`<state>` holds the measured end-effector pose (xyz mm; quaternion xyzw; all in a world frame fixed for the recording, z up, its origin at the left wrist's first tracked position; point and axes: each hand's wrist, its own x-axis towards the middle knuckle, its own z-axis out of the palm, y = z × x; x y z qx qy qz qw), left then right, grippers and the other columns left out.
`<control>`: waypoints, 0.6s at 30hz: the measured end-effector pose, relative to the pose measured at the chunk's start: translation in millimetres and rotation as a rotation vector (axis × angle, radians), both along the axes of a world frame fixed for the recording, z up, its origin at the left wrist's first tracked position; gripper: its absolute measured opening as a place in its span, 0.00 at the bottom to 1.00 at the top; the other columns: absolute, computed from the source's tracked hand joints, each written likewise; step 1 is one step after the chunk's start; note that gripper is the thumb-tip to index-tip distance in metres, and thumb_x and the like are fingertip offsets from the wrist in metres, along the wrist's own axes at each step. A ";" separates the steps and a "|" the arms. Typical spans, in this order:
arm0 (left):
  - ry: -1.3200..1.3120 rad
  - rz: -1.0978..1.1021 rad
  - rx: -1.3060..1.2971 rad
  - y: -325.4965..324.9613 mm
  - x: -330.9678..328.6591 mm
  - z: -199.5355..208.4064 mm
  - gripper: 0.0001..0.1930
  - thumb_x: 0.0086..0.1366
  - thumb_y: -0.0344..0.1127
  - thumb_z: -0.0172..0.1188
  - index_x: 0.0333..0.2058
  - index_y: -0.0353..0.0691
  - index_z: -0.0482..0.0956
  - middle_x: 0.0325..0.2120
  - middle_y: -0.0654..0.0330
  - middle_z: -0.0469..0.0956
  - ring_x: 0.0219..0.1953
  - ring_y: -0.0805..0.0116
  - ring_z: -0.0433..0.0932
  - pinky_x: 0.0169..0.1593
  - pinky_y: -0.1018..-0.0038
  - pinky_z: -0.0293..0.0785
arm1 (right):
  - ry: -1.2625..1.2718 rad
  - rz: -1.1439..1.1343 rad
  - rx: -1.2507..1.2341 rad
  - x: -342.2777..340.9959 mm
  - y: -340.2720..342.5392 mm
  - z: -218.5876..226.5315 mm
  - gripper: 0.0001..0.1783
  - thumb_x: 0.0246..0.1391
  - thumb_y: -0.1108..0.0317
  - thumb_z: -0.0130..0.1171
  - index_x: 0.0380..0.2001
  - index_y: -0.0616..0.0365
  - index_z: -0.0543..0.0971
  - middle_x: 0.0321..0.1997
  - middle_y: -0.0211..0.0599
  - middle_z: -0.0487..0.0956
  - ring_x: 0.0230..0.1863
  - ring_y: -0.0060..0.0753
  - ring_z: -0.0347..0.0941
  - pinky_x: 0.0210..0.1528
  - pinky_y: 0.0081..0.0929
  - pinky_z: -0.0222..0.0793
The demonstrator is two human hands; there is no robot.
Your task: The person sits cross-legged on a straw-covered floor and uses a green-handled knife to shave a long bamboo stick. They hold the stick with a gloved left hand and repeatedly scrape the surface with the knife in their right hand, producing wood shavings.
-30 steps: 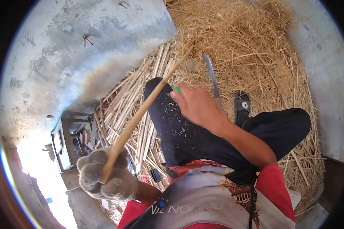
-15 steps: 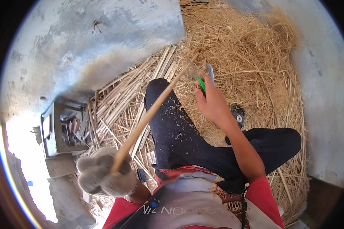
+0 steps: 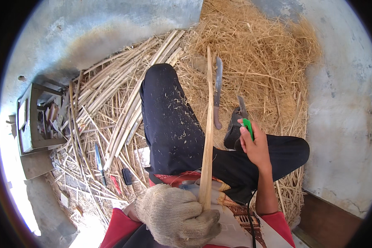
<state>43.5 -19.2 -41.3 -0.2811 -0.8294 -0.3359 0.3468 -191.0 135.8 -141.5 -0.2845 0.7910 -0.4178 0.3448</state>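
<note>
We sat on the floor with one leg stretched out over the straw. Our left hand wore a thick glove, likely so the stick would not scratch it. Its grip was clenched tight around the bottom end of the stick. The stick stood up from the fist and pointed away from us, out past our knee. We held it low by its end so most of it was free in front of us.

Our right hand was bare. Its grip was closed around the green handle of a small knife. The blade pointed up and away from us. The knife was just to the right of the stick, near its middle but not touching it.

A bigger knife lay on the straw between the stick and the small knife, with its handle toward us. Small pale chips dotted our dark trousers. A pile of long canes lay to the left of our leg. Another blade lay among them. Far left stood a small crate; we could not tell what was in it.
</note>
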 end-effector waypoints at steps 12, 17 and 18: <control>0.001 0.002 0.092 5.3 6.2 -10.9 0.16 0.45 0.34 0.64 0.35 0.43 0.88 0.30 0.62 0.80 0.20 0.77 0.70 0.21 0.79 0.62 | 0.104 0.279 -0.141 46.7 -5.1 13.6 0.16 0.66 0.66 0.55 0.53 0.61 0.76 0.22 0.39 0.76 0.22 0.33 0.75 0.28 0.29 0.70; 0.080 0.119 0.102 2.5 6.9 -11.5 0.16 0.46 0.33 0.65 0.36 0.45 0.88 0.31 0.64 0.80 0.20 0.78 0.67 0.21 0.79 0.62 | 0.253 0.428 -0.380 63.7 -8.6 41.6 0.15 0.61 0.69 0.60 0.49 0.62 0.77 0.30 0.45 0.80 0.24 0.45 0.77 0.29 0.33 0.72; 0.067 0.115 0.088 1.1 9.9 -11.8 0.16 0.46 0.33 0.65 0.36 0.45 0.88 0.31 0.65 0.80 0.20 0.78 0.67 0.21 0.79 0.62 | 0.268 0.468 -0.416 66.2 -10.2 45.8 0.15 0.60 0.70 0.61 0.49 0.62 0.78 0.31 0.46 0.81 0.25 0.47 0.78 0.29 0.34 0.72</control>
